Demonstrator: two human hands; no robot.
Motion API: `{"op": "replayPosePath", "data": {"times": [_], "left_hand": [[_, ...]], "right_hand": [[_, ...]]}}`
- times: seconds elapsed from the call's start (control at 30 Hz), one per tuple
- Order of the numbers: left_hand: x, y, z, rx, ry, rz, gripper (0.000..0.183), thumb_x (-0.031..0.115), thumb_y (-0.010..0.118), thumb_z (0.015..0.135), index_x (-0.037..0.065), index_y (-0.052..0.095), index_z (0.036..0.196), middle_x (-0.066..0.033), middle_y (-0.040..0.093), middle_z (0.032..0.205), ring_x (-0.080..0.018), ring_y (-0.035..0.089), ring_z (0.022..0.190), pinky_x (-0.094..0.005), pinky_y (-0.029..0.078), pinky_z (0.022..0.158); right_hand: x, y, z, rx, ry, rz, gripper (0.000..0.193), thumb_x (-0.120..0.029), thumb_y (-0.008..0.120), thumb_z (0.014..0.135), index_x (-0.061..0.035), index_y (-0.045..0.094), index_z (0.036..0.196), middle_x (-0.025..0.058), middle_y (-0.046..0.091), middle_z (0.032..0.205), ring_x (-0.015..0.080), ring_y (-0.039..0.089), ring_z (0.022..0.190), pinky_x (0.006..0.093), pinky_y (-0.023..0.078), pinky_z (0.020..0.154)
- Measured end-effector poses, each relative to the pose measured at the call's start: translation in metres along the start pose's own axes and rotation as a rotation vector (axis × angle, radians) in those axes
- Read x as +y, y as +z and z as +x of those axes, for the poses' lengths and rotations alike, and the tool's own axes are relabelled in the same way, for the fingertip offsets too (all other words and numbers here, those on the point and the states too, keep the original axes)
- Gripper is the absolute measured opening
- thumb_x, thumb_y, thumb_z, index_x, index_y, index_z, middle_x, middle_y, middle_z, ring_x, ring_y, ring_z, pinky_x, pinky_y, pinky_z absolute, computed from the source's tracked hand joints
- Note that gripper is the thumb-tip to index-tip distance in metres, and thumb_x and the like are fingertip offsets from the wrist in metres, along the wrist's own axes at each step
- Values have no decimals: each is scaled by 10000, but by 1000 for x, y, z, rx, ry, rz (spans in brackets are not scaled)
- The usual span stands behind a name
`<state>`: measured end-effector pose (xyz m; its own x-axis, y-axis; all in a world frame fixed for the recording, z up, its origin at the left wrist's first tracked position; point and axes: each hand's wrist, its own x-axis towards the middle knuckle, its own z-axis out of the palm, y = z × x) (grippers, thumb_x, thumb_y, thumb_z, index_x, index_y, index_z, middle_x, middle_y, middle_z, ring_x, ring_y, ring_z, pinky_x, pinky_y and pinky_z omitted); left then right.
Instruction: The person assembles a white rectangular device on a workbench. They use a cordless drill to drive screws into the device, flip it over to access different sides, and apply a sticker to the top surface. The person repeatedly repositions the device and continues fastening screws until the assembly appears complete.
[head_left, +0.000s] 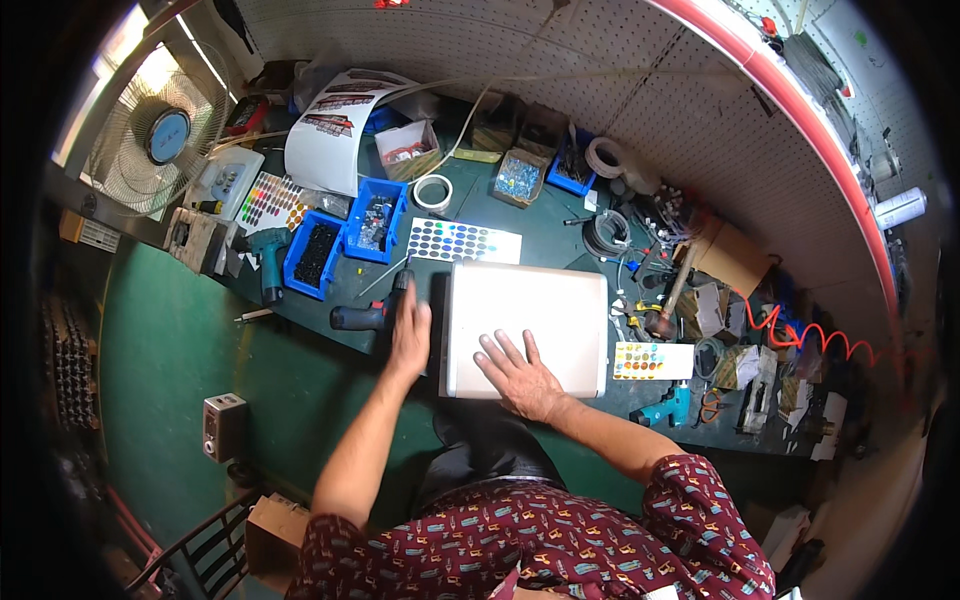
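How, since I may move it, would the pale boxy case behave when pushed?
The pale boxy case is probably stiff, given its crisp edges. Its smooth top may be slippery. Lying broad and flat, it would likelier slide than tip.

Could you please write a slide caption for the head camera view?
Right hand laid flat on a pale box at a cluttered workbench, left hand beside a dark power tool.

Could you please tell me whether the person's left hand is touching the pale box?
Apart: the head view shows a narrow dark gap between the left hand and the pale box's left side.
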<state>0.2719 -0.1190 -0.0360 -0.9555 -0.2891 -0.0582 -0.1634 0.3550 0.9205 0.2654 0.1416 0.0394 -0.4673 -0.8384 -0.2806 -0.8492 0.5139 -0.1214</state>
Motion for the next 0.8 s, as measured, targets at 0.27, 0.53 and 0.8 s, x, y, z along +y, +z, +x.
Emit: {"op": "replayPosePath", "data": {"times": [0.27, 0.53, 0.8], "left_hand": [[-23, 65, 130, -95, 165, 208, 595, 388, 350, 1098, 82, 296, 1605, -223, 381, 1593, -412, 307, 1487, -382, 238, 1227], [22, 27, -8, -68, -30, -6, 826, 314, 591, 1022, 12, 122, 1631, -266, 213, 1668, -387, 229, 1546, -427, 209, 1248], [12, 55, -127, -98, -319, -351, 916, 229, 690, 961, 80, 103, 1649, -232, 366, 1599, -331, 339, 1489, -425, 316, 1200]], "right_hand": [[3, 4, 4, -44, -75, -22, 769, -275, 618, 931, -80, 292, 1601, 161, 184, 1695, 393, 161, 1566, 694, 180, 1198], [10, 12, -4, 54, -44, 77, 797, -258, 669, 899, -70, 314, 1587, 167, 216, 1678, 401, 167, 1559, 693, 168, 1202], [6, -5, 1, 99, -4, 238, 892, -451, 664, 891, -46, 292, 1593, 215, 205, 1676, 415, 158, 1562, 691, 106, 1211]]}}
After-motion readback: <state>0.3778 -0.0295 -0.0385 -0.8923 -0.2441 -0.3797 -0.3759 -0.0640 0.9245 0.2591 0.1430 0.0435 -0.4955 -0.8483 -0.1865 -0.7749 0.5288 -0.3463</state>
